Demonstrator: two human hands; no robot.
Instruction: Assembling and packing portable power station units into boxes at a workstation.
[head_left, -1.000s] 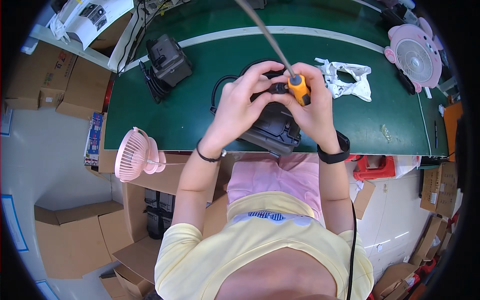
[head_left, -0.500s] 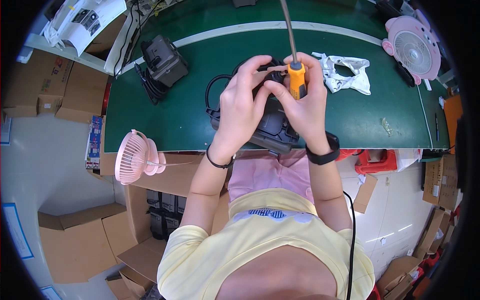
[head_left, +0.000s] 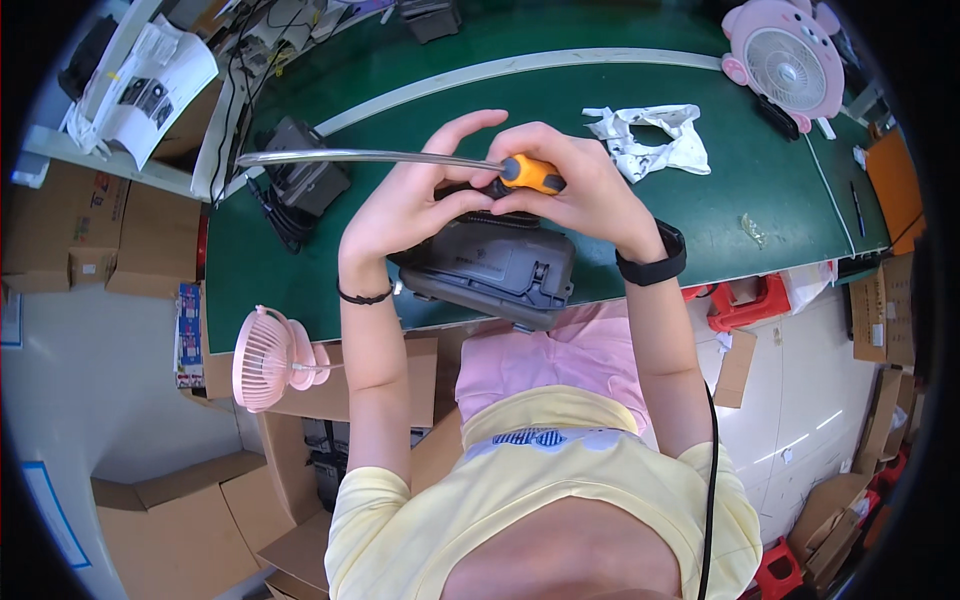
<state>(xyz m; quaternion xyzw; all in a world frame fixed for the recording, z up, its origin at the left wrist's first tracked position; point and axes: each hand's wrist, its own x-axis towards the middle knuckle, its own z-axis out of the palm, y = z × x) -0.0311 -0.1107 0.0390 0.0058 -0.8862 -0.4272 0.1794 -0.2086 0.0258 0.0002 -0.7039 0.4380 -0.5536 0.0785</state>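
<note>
Screwdriver (head_left: 410, 157): orange-and-dark handle (head_left: 533, 174), long shiny metal shaft (head_left: 330, 155).

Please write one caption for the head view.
Right hand holds screwdriver beside left hand; dark case at green table's edge.

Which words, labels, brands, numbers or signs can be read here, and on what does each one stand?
None is clear enough to quote.
Grey case: faint raised lettering on its lid, too small.
Paper sheet, upper left: print too small.
Brown carton, left: blurred marks.
Blue-and-white box: print too small.
Right carton: label too small.
</note>
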